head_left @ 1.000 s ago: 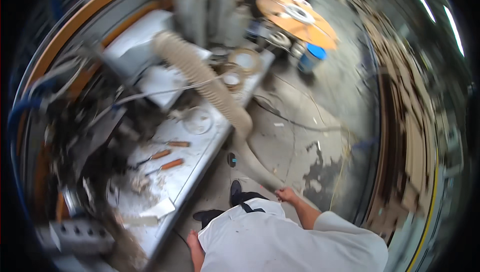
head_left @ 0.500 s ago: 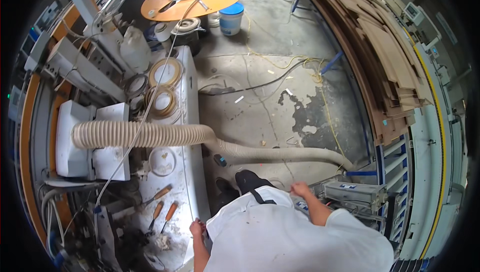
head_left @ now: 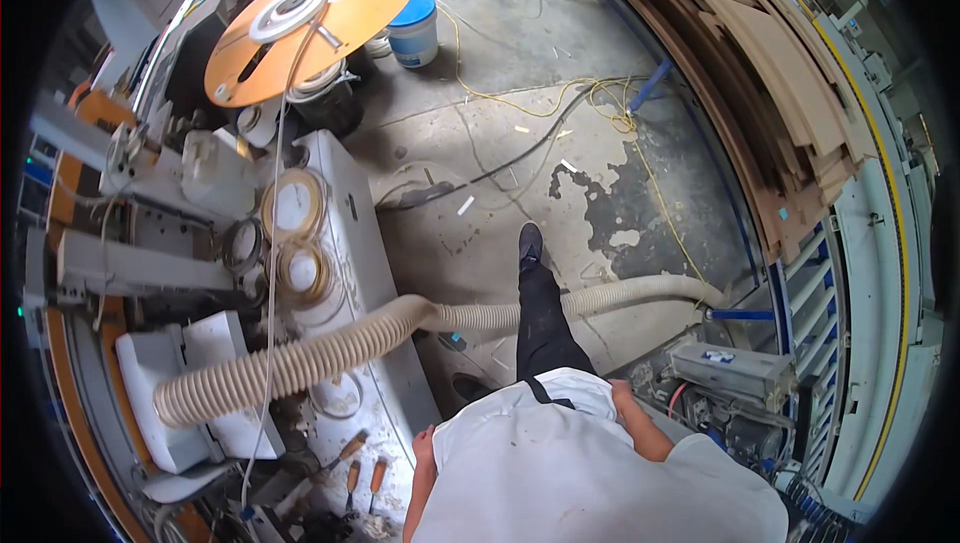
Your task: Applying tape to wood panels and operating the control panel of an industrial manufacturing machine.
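Note:
I look down on my white shirt (head_left: 580, 473) and black trousers, with one leg stepping out and its black shoe (head_left: 530, 241) on the concrete floor. My left hand (head_left: 424, 440) hangs at my side, close to the edge of a white machine bench (head_left: 350, 213), and holds nothing that I can see. My right hand (head_left: 622, 395) is by my hip, partly hidden by the shirt, near a grey machine box (head_left: 730, 373). A ribbed beige dust hose (head_left: 300, 363) runs from the bench across the floor under my leg.
Two coils of edge tape (head_left: 295, 208) lie on the bench, and orange-handled screwdrivers (head_left: 350, 448) near its front end. Farther off are a round orange disc (head_left: 310, 23) and a blue-lidded bucket (head_left: 413, 28). Stacked wooden boards (head_left: 780, 93) line the right. A yellow cable (head_left: 600, 103) trails on the floor.
The view has swung round and along the bench towards the orange disc. My leg has stepped forward over the hose. Both hands stay at my sides.

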A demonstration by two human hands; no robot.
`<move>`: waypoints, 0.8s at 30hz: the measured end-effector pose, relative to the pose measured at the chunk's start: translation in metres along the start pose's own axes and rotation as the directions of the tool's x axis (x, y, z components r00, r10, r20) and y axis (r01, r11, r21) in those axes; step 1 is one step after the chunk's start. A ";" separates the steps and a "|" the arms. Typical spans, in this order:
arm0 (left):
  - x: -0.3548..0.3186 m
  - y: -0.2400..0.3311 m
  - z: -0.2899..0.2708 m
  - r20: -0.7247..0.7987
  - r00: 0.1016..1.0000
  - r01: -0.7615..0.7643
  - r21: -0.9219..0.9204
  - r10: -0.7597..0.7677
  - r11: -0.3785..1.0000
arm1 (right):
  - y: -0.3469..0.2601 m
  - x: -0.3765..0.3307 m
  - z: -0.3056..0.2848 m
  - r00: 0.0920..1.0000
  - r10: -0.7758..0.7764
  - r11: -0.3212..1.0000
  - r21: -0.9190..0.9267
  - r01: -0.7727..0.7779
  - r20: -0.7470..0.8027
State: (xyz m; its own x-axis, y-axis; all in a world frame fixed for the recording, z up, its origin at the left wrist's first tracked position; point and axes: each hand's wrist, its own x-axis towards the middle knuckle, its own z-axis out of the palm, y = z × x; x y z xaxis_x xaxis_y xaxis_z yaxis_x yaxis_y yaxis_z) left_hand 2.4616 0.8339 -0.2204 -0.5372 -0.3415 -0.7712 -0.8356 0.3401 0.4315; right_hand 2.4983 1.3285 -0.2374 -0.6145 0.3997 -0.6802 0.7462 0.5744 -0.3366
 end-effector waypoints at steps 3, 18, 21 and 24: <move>0.032 0.021 0.012 0.005 0.988 0.153 -0.107 -0.153 0.982 | -0.041 0.051 -0.029 0.989 -0.110 0.980 -0.156 0.124 0.098; 0.159 0.584 0.119 0.056 0.968 -0.200 -0.412 0.244 0.889 | -0.241 0.338 -0.341 0.977 0.209 0.558 0.825 -0.088 -0.037; 0.201 0.622 0.119 0.065 0.966 -0.195 -0.458 0.252 0.867 | -0.255 0.386 -0.339 0.976 0.216 0.657 0.740 -0.144 -0.001; 0.232 0.644 0.129 0.113 0.984 -0.083 -0.380 0.135 0.921 | -0.280 0.423 -0.322 0.980 0.197 0.778 0.603 -0.175 0.030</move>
State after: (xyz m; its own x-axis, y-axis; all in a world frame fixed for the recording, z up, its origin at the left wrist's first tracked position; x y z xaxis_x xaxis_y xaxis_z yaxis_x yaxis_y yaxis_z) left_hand 1.8138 1.0867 -0.1821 -0.6289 -0.1917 -0.7535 -0.7689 0.0091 0.6394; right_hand 1.9474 1.5670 -0.2212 -0.4472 0.4832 -0.7527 0.8429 -0.0537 -0.5353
